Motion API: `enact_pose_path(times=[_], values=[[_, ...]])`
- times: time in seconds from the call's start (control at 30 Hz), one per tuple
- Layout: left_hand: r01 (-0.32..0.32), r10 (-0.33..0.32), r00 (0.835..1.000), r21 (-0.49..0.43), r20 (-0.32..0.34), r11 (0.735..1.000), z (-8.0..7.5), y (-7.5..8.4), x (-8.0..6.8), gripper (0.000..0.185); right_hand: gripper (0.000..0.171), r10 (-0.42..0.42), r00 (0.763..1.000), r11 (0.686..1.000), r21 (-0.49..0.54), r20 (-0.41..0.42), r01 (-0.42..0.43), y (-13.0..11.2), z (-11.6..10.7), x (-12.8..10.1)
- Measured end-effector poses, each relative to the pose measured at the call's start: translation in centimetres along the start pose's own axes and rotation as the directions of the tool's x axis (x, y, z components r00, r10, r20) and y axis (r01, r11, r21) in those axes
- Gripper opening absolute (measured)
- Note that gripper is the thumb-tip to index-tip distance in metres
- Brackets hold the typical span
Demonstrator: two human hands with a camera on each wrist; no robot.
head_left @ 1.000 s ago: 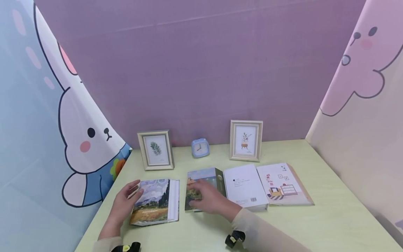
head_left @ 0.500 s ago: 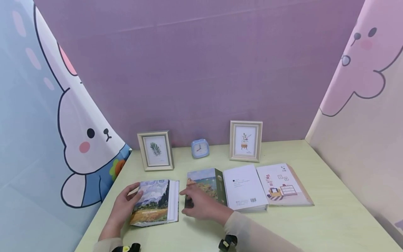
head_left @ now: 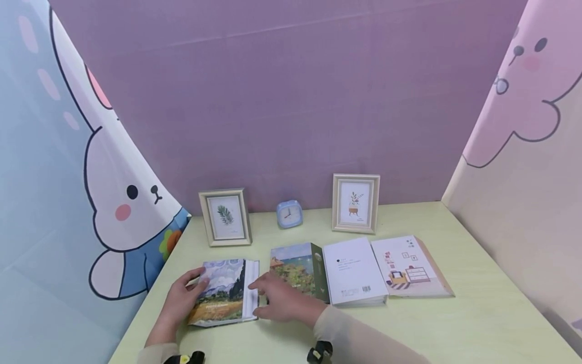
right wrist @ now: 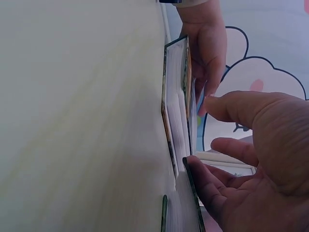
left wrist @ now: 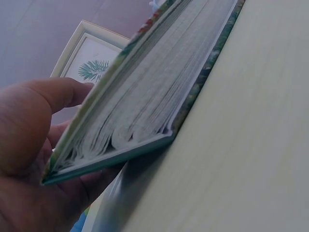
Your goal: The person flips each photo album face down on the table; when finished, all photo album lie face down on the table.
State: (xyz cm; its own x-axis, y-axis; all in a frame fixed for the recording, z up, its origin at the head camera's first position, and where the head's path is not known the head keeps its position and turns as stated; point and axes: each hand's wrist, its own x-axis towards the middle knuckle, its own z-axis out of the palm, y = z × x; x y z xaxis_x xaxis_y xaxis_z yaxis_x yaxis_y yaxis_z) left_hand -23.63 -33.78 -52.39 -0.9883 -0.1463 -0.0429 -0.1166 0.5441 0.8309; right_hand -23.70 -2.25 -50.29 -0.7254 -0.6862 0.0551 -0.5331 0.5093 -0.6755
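In the head view, a photo album (head_left: 218, 296) with a landscape painting on its cover lies on the left part of the table. My left hand (head_left: 178, 302) holds it by the spine; in the left wrist view its fingers wrap round the spine of the album (left wrist: 140, 106), whose page edges show. My right hand (head_left: 287, 302) has its thumb and fingers spread at the album's right edge. It partly covers a second album (head_left: 297, 268) with a seaside painting and green spine. The right wrist view has the right hand (right wrist: 251, 164) beside both albums' page edges.
Right of the second album lie a white cover with a barcode (head_left: 354, 268) and a cover with a room drawing (head_left: 415, 268). Along the back stand a leaf picture frame (head_left: 226, 217), a blue clock (head_left: 289, 214) and a plant picture frame (head_left: 355, 203), near the purple wall (head_left: 291, 101).
My right hand has moved left, from over the second album to the right edge of the left album. My left hand stays at the album's spine, almost unmoved.
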Motion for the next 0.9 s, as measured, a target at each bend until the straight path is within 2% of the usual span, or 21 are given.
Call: enact_pose_path(times=[0.33,0.67,0.9], values=[[0.012,-0.012,1.0,0.007,-0.009,1.0,0.0,-0.2,0.1,0.054,0.057,-0.044,0.993,0.993,-0.101,0.113,0.056,-1.1,0.5,0.4],[0.005,-0.005,1.0,0.032,-0.017,0.999,0.1,0.0,-0.2,0.05,0.049,-0.079,0.991,0.986,-0.136,0.11,0.094,-1.2,0.7,0.1],[-0.005,0.004,1.0,-0.028,-0.028,1.0,-0.1,0.6,-0.5,0.049,0.041,-0.09,0.991,0.987,-0.125,0.102,0.102,-1.2,0.8,0.1]])
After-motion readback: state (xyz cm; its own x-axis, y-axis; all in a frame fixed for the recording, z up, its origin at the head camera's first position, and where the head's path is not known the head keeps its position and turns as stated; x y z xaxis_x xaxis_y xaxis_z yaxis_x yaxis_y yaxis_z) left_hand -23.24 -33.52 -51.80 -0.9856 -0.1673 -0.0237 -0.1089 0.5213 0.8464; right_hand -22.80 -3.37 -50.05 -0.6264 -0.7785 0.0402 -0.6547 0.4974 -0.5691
